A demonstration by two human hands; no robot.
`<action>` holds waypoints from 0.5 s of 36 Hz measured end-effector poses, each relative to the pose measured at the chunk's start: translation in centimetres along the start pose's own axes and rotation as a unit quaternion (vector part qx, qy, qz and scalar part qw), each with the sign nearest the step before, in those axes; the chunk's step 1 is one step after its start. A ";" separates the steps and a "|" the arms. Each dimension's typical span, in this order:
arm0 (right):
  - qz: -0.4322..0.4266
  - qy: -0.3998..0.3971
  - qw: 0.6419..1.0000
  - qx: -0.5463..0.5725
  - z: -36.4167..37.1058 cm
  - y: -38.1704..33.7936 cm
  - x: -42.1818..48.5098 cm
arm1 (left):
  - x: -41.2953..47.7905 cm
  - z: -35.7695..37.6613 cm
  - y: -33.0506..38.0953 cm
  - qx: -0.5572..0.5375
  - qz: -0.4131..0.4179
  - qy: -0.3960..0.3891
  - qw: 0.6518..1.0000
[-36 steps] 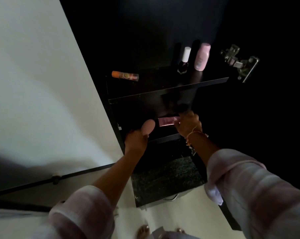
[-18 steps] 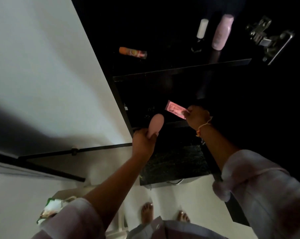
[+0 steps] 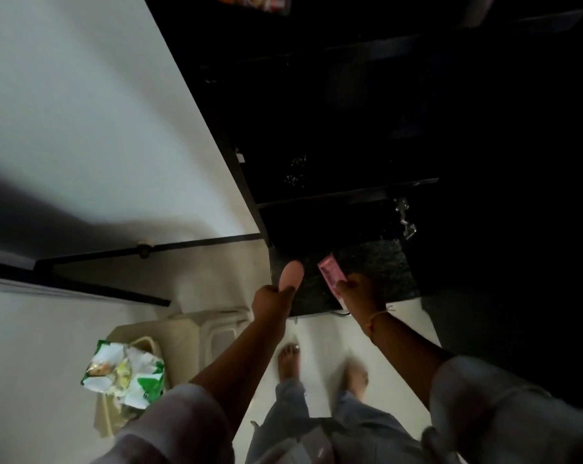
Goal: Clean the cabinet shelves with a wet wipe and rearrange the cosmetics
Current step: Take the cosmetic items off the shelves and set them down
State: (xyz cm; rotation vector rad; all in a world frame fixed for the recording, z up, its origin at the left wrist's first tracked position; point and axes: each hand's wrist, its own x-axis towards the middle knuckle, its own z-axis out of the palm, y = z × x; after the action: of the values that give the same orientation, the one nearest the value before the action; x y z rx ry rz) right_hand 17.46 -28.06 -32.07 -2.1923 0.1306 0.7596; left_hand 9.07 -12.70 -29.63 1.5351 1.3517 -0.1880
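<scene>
My left hand (image 3: 272, 300) grips a pale pink rounded cosmetic item (image 3: 290, 275) that sticks up out of the fist. My right hand (image 3: 363, 294) pinches a flat pink tube (image 3: 333, 275) by its lower end. Both hands are held low, in front of the dark cabinet's bottom part, over a speckled dark surface (image 3: 377, 272). A dark shelf edge (image 3: 347, 195) runs above the hands. An orange tube (image 3: 253, 1) lies on a higher shelf at the top edge of the frame.
The white cabinet door (image 3: 92, 122) stands open on the left. A green and white wipes pack (image 3: 124, 373) lies on a pale stool (image 3: 213, 326) at the lower left. My bare feet (image 3: 290, 360) stand on the white floor. A metal hinge (image 3: 404, 217) glints inside the cabinet.
The view has tilted down and both hands have come down out of the shelf area with their items. The upper shelf bottles have left the frame.
</scene>
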 end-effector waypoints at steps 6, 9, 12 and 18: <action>0.018 -0.019 1.000 0.005 3.0 0.7 4.2 | 3.4 2.4 -0.7 0.004 -0.004 0.022 1.000; 0.008 -0.026 1.000 0.003 4.4 0.8 5.6 | 5.3 3.6 -0.9 -0.004 -0.008 0.029 1.000; -0.001 -0.030 1.000 -0.005 5.7 0.7 6.3 | 6.7 4.4 -1.3 -0.006 -0.001 0.043 0.999; -0.002 -0.030 0.999 -0.022 7.5 0.9 7.5 | 8.4 5.1 -2.4 -0.025 -0.004 0.049 0.998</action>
State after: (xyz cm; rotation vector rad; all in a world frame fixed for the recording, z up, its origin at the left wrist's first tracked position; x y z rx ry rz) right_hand 19.64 -22.14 -40.67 -2.2089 0.0789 0.8318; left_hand 12.60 -11.58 -39.09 1.5139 1.4282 -0.0835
